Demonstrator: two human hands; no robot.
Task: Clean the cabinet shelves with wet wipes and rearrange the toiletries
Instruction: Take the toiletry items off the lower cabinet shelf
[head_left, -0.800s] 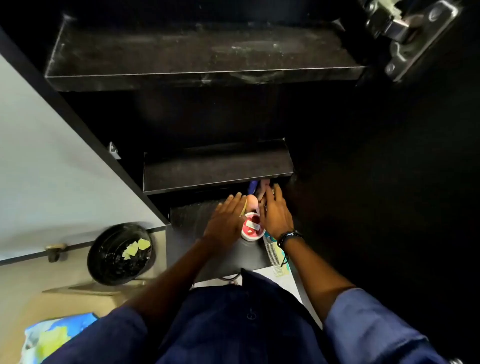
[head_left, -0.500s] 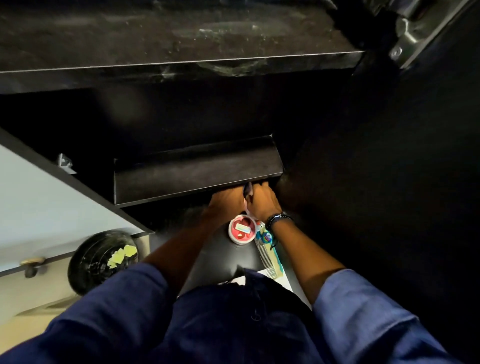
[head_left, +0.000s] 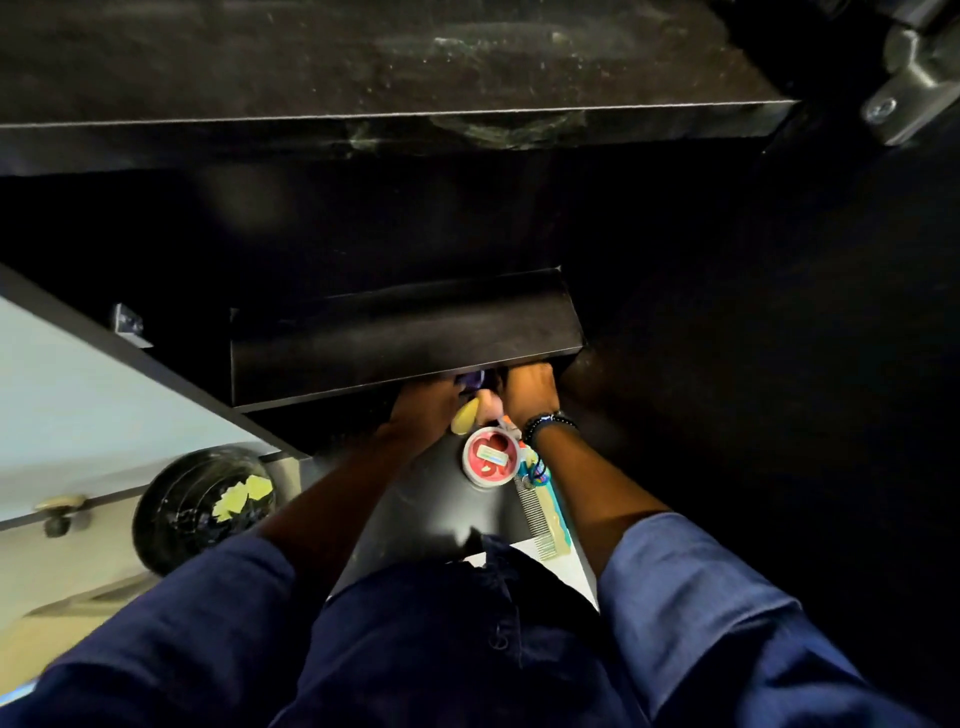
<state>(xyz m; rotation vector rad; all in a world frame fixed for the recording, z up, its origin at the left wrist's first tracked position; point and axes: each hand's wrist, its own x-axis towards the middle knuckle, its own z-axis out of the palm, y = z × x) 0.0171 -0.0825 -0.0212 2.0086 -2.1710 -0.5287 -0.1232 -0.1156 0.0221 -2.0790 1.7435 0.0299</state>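
I look down into a dark cabinet. My left hand (head_left: 423, 408) and my right hand (head_left: 531, 391) reach under the middle shelf (head_left: 400, 338), their fingers hidden by its front edge. Between them stand toiletries: a purple item (head_left: 475, 379), a yellow bottle (head_left: 464, 418) and a pink one (head_left: 488, 405). A round red-lidded jar (head_left: 491, 456) stands on the bottom shelf (head_left: 431, 509) just in front of my hands. A comb (head_left: 537, 512) lies beside my right wrist. What either hand holds is hidden.
A dusty upper shelf (head_left: 395, 62) spans the top. A metal door hinge (head_left: 914, 67) is at top right. The open pale cabinet door (head_left: 78, 410) stands at left, with a black bin (head_left: 200, 506) holding yellow scraps below it.
Both hands have pushed further back under the middle shelf, so the fingers are now hidden. The view has dipped closer to the cabinet.
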